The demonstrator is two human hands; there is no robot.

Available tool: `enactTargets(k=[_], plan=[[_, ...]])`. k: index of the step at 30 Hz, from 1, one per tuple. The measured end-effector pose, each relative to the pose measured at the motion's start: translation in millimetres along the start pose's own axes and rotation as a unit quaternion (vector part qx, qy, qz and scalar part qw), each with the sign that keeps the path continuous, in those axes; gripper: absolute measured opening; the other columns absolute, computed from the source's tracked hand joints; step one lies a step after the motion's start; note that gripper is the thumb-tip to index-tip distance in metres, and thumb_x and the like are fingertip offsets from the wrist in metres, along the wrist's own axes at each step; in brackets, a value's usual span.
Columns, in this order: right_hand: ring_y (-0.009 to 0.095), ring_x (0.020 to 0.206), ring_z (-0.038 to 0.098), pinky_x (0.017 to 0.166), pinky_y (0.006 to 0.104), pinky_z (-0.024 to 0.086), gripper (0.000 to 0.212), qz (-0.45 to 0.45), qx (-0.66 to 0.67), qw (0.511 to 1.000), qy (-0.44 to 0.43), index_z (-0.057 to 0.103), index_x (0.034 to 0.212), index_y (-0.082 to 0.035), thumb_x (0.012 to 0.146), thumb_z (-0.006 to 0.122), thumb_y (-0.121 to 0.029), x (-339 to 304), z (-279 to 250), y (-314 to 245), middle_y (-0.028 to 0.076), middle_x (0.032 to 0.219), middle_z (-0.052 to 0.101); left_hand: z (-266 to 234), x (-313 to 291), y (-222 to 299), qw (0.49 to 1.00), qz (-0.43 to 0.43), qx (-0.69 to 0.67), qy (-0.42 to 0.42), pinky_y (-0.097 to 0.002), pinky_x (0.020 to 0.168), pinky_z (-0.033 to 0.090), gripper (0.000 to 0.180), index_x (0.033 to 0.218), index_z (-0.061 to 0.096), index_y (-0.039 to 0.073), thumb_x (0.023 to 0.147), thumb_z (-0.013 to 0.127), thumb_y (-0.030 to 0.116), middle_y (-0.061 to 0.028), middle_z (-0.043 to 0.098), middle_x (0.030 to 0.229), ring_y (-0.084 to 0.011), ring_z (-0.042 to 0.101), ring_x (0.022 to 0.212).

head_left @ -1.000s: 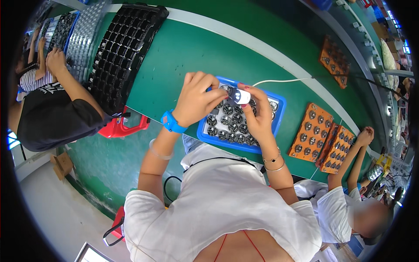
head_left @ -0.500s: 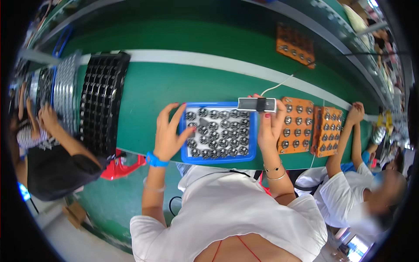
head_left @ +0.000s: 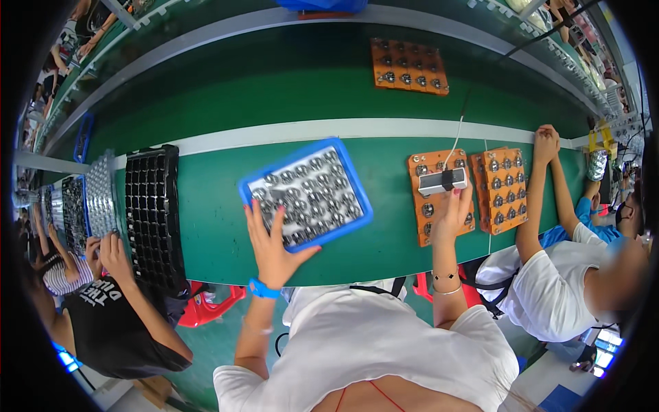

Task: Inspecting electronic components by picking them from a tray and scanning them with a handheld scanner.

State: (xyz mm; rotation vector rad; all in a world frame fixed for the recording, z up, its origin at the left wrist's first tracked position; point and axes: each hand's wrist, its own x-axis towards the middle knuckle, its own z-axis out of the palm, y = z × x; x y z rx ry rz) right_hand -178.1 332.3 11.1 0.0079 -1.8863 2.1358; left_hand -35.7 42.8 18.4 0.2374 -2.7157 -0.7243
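A blue-rimmed tray [head_left: 364, 218] with many small shiny metal parts [head_left: 309, 192] on a white bed lies tilted on the green table. My left hand [head_left: 273, 257], wearing a blue wristband, spreads its fingers over the tray's near left corner; fingertips reach in among the parts. To the right, my right hand [head_left: 451, 218] grips a flat grey rectangular device [head_left: 443, 180] with a black band and a white cable. The device hangs over an orange plate [head_left: 424, 230] holding round metal parts in rows and hides part of it.
More orange plates [head_left: 504, 189] are stacked at the right, and another orange plate [head_left: 410, 66] lies at the back. A black compartment tray [head_left: 151, 213] stands to the left. Co-workers sit on both sides; one rests clasped hands [head_left: 546, 144] on the table.
The blue tray has turned and shifted away from me, my left hand staying at its corner. My right hand has carried the grey device from the tray's edge to above the orange plate.
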Motion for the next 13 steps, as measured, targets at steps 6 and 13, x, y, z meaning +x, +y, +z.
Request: enactTargets(k=[6, 13], plan=[[0.018, 0.116, 0.047, 0.103, 0.0334, 0.032, 0.037, 0.016, 0.018, 0.999, 0.029, 0.04, 0.13, 0.002, 0.099, 0.044, -0.017, -10, -14, 2, 0.01, 0.122, 0.05, 14, 93, -40, 0.996, -0.014, 0.035, 0.075, -0.0551, 0.11, 0.023, 0.105, 0.142, 0.034, 0.011, 0.056, 0.088, 0.036, -0.0249, 0.018, 0.151, -0.0492, 0.017, 0.137], [0.029, 0.122, 0.047, 0.105, 0.0461, 0.034, 0.052, -0.003, 0.046, 0.998, -0.044, 0.029, 0.139, -0.001, 0.097, 0.049, -0.025, -24, -29, -5, 0.015, 0.129, 0.045, 17, 202, -84, 0.996, -0.021, 0.03, 0.079, -0.0483, 0.111, 0.025, 0.1, 0.144, 0.033, 0.016, 0.062, 0.086, 0.034, -0.0258, 0.022, 0.148, -0.043, 0.026, 0.136]])
